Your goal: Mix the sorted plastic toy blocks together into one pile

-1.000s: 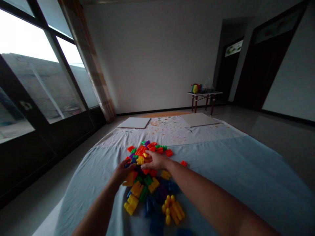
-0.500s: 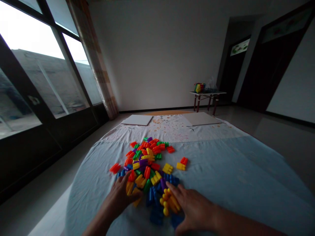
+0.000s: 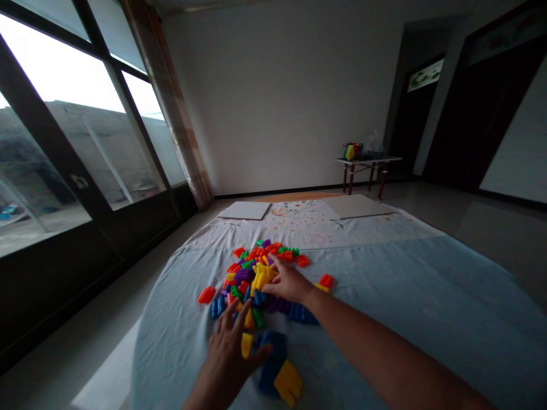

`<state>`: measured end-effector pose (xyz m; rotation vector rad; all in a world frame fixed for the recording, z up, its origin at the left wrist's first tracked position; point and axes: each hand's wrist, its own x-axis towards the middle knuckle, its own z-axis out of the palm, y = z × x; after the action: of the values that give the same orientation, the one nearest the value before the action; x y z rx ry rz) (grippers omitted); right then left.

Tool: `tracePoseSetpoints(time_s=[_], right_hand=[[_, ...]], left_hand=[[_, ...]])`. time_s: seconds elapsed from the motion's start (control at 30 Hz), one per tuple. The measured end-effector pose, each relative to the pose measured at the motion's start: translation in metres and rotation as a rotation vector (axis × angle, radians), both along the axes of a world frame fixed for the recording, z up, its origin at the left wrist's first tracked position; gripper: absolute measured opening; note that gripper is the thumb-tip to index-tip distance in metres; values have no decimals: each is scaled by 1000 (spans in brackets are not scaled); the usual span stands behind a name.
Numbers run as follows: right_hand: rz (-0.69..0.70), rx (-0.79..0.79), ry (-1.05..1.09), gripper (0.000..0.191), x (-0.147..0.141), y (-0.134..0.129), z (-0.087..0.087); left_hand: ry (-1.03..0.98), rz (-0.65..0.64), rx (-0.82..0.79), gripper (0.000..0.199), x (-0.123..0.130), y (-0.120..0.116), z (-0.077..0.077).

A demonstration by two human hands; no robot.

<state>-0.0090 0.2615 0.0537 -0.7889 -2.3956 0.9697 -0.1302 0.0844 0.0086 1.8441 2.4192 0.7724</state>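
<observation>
A heap of red, yellow, green, purple and blue plastic blocks (image 3: 245,276) lies on the cloth-covered table. My right hand (image 3: 288,279) reaches over the heap, its fingers around a yellow block (image 3: 262,277). My left hand (image 3: 233,344) is at the near side of the heap with its fingers apart, close to a small yellow block (image 3: 247,345). Between my forearms sit dark blue blocks (image 3: 272,359) and a yellow block (image 3: 289,381), partly blurred.
Two flat boards lie at the table's far edge, a white one (image 3: 245,210) on the left and a beige one (image 3: 359,206) on the right. A small side table (image 3: 367,161) with a colourful bag stands beyond. Tall windows are at the left.
My right hand has moved forward and left onto the heap and closed on a yellow block. My left hand has shifted right. Blocks near me have moved, and the view has shifted slightly.
</observation>
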Motion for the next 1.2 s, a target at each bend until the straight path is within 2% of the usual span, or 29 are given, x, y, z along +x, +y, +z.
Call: tracePoseSetpoints(time_s=[0.1, 0.2, 0.27, 0.33, 0.43, 0.5, 0.6, 0.7, 0.8, 0.87, 1.0, 1.1, 1.2], right_hand=[[-114, 74, -120, 64, 37, 26, 3], [-222, 81, -247, 66, 87, 48, -9], [-258, 57, -337, 71, 110, 56, -21], [-232, 31, -386, 73, 119, 57, -34], [-127, -29, -363, 79, 105, 47, -45], [-43, -83, -300, 82, 86, 35, -43], [98, -122, -150, 72, 54, 25, -30], [51, -69, -26, 55, 29, 39, -16], [-117, -12, -9, 46, 12, 75, -13], [-211, -6, -32, 46, 4, 103, -18], [-306, -56, -106, 51, -13, 137, -34], [-234, -125, -124, 52, -34, 136, -40], [-78, -174, -90, 48, -61, 117, -37]], left_hand=[[136, -231, -141, 90, 31, -3, -3], [200, -459, -221, 74, 48, -1, -11], [202, -507, -230, 61, 47, 4, -12], [192, -433, -193, 50, 41, 13, -6], [176, -200, -86, 39, 24, 32, 11], [139, -62, -55, 40, 11, 48, 23], [16, 119, -33, 48, -18, 64, 34], [-51, 338, 43, 47, -58, 64, 30], [-91, 553, -5, 52, -95, 52, 11], [-122, 593, -60, 54, -110, 45, -4], [-72, 533, -83, 52, -117, 42, -23], [-4, 506, -127, 50, -115, 43, -24], [66, 469, -200, 46, -114, 41, -19]])
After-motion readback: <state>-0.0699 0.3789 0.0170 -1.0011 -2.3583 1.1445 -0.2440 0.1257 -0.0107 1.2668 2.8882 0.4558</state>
